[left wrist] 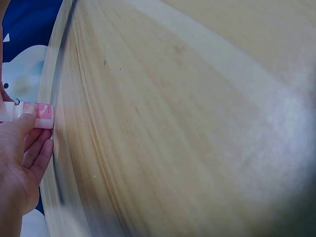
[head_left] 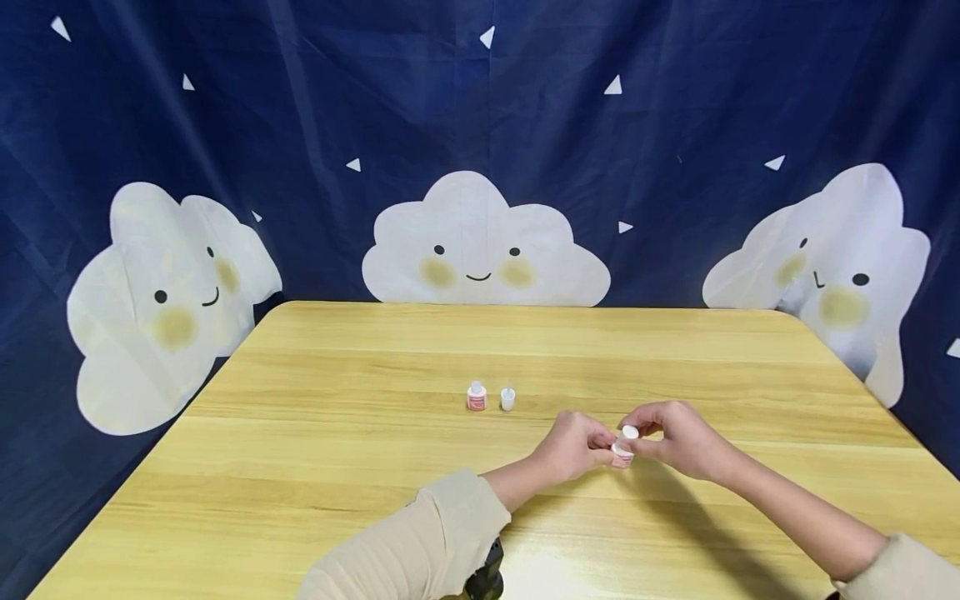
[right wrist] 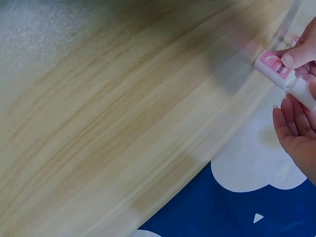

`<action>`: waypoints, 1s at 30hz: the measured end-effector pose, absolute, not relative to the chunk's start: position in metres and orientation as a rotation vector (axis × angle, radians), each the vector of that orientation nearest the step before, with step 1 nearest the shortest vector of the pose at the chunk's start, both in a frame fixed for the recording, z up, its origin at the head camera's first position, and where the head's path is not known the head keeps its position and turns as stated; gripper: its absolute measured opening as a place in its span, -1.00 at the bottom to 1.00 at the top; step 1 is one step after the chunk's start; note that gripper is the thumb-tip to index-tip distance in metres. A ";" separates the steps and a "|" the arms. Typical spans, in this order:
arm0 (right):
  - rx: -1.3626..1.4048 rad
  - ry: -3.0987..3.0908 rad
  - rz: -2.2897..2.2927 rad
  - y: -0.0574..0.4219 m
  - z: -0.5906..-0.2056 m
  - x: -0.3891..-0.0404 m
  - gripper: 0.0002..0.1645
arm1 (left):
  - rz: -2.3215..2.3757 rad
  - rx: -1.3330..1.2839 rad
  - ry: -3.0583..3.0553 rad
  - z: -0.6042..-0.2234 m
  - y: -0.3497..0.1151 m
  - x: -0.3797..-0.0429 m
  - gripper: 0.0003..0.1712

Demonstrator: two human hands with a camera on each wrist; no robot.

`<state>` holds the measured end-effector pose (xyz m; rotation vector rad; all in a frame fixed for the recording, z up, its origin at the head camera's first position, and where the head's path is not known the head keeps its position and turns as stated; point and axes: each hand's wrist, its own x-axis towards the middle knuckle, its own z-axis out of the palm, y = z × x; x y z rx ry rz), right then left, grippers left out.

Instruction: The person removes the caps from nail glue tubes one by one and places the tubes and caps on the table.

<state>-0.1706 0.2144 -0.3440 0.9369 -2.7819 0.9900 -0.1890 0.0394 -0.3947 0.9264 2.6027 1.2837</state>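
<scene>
Over the right part of the table, my left hand grips a small white bottle with a pink label; its thumb lies on the label in the left wrist view. My right hand pinches the white cap at the top of that bottle. Between cap and bottle a narrow neck shows in the right wrist view, where the bottle appears tilted. Whether the cap is loose cannot be told. Farther back, a second pink-labelled bottle stands upright, with a small white cup-shaped cap beside it.
The wooden table has rounded far corners. Behind it hangs a dark blue curtain printed with white clouds and small triangles. A black object sits under the left sleeve at the near edge.
</scene>
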 end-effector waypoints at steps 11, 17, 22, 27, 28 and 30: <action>1.018 -2.792 0.979 0.219 -0.336 -0.171 -0.86 | 1.352 0.902 2.531 -0.394 0.039 -0.189 -0.83; 1.071 -2.757 1.002 0.220 -0.334 -0.171 -0.92 | 1.333 0.911 2.553 -0.395 0.040 -0.189 -0.83; 1.112 -2.722 0.993 0.222 -0.333 -0.172 -0.94 | 1.320 0.915 2.570 -0.394 0.040 -0.188 -0.83; 1.108 -2.714 0.981 0.223 -0.327 -0.172 -0.93 | 1.321 0.917 2.566 -0.393 0.040 -0.188 -0.83; 1.102 -2.720 0.977 0.223 -0.326 -0.172 -0.92 | 1.324 0.922 2.563 -0.393 0.040 -0.188 -0.83; 1.081 -2.745 0.968 0.224 -0.324 -0.172 -0.90 | 1.341 0.917 2.553 -0.393 0.040 -0.188 -0.83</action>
